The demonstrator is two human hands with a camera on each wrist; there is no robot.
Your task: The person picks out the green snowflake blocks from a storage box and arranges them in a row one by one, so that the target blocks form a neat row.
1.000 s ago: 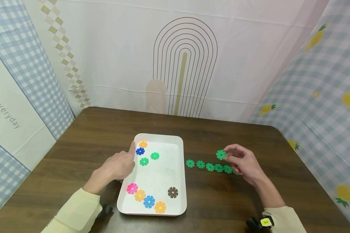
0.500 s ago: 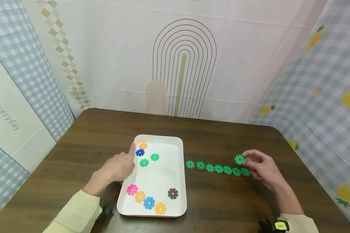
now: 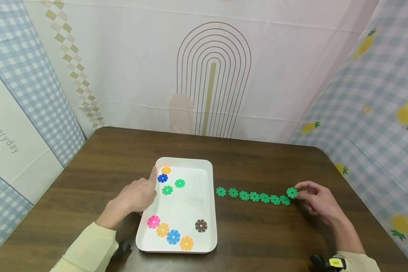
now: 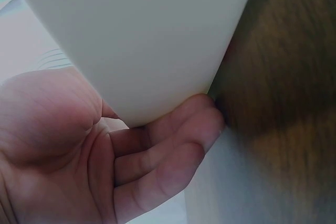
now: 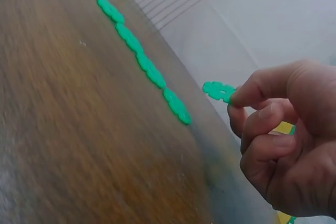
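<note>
My right hand (image 3: 317, 200) pinches a green notched plastic disc (image 3: 291, 192) between thumb and fingertips, with the other fingers curled beneath. In the right wrist view this green disc (image 5: 218, 91) is seen slanted, apart from the row of green discs (image 5: 149, 69) on the table. In the head view the row (image 3: 254, 197) runs right from the tray, and the held disc is just past its right end. My left hand (image 3: 139, 194) grips the left edge of a white tray (image 3: 209, 196). In the left wrist view its bent fingers (image 4: 168, 166) rest against the tray's outer wall (image 4: 142, 40).
Inside the tray lie two loose green discs (image 3: 180, 183), a dark blue disc (image 3: 162, 178), a pink disc (image 3: 153, 221), a light blue disc (image 3: 173, 237), a brown disc (image 3: 201, 226) and a few orange discs (image 3: 186, 243). The wooden table (image 3: 258, 234) meets hanging cloth (image 3: 139, 75) behind.
My right hand has moved right and slightly nearer, carrying its green disc from above the row to just beyond its right end. The left hand and tray have stayed in place.
</note>
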